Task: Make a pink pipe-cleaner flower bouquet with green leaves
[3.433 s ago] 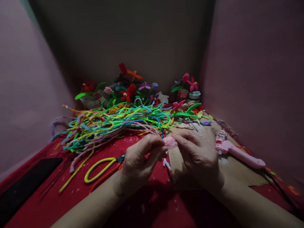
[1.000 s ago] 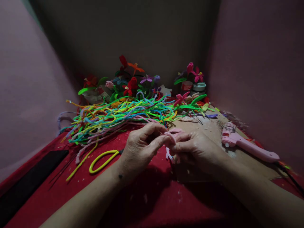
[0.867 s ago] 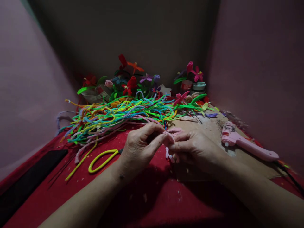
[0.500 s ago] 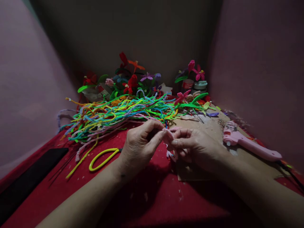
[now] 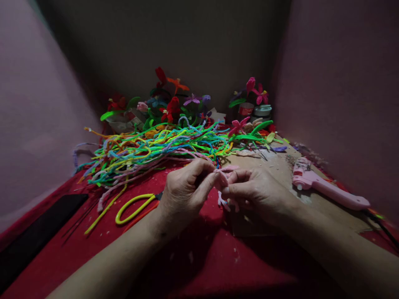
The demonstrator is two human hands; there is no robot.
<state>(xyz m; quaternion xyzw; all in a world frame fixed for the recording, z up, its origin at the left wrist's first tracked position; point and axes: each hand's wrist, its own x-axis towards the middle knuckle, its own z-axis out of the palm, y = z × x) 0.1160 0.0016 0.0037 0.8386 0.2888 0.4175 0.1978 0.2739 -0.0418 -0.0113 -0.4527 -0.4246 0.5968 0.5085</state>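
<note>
Pink glue gun (image 5: 327,189); red cloth (image 5: 199,257); yellow-handled scissors (image 5: 134,207); multicoloured pipe cleaners (image 5: 156,149).

Cannot make out pink piece (image 5: 229,168) between fingertips (image 5: 215,178), scissors (image 5: 131,209) blades behind left hand (image 5: 183,193), slab (image 5: 34,241) past left edge.

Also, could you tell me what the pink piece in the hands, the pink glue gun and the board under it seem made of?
The pink piece, pinched by the left hand and right hand, looks like fuzzy chenille pipe cleaner, probably wire-cored since it holds bends. The glue gun seems smooth moulded plastic with a dull sheen. The board looks like matte brown cardboard.
</note>
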